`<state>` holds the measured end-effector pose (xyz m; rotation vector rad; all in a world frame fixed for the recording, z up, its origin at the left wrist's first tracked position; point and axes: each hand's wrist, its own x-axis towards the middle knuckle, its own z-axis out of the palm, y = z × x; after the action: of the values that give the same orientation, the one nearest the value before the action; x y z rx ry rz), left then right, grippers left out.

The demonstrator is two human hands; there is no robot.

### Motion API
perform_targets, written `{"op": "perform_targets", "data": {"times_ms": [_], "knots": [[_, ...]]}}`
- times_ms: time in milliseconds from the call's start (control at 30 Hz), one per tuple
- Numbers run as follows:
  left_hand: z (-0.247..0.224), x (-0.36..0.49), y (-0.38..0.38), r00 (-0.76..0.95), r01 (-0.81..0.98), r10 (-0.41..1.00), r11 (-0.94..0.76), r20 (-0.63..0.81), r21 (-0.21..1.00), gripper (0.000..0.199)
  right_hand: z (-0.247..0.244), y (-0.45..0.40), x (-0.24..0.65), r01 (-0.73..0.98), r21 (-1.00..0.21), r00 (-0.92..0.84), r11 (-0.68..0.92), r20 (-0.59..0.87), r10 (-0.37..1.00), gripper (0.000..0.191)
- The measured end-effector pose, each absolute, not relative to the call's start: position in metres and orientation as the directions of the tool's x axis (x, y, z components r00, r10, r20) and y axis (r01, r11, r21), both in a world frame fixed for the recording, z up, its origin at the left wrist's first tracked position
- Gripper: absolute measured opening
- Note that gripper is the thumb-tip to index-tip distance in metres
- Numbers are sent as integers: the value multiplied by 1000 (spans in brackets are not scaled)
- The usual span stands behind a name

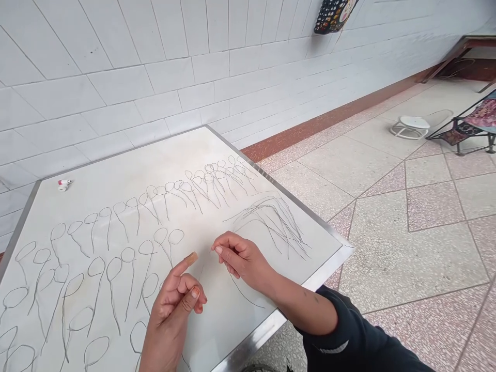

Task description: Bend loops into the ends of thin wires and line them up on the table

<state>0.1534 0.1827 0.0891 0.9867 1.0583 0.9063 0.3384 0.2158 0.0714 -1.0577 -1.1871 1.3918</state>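
My right hand (240, 258) is closed in a pinch above the table, with a thin dark wire (246, 297) trailing below it toward the table's near edge. Beside it, my left hand (176, 305) has its thumb pressed to its curled fingers, and the index finger, wrapped in tan tape (191, 259), points up. A faint strand shows at the left fingertips; how it runs between the hands is hard to make out. Several wires bent into a loop with a long tail, such as one wire loop (114, 268), lie in rows on the white table (166, 155).
A bundle of loose wires (277, 212) lies right of the rows. Small red-and-white pieces (64, 184) sit at the far left corner. The table has a metal edge (325, 263) and stands by a tiled wall (155, 77). A white stool (411, 125) is on the floor.
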Motion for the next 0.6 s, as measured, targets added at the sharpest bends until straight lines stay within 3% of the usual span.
{"op": "perform_targets", "data": {"times_ms": [167,367,500,600], "knots": [[92,156,184,197,-212,933,342,-302,916,56,70,218,342,-106,-993,-108,-43,-31,994,13],[96,159,187,72,-382,934,351,-351,855,52,70,223,355,-20,-1000,60,-3,-4,998,13],[95,160,187,52,-315,943,328,-329,891,46,66,218,351,-10,-999,3,47,47,999,12],[92,161,186,129,-253,941,337,-313,907,45,62,212,341,38,-994,-51,100,98,994,12]]}}
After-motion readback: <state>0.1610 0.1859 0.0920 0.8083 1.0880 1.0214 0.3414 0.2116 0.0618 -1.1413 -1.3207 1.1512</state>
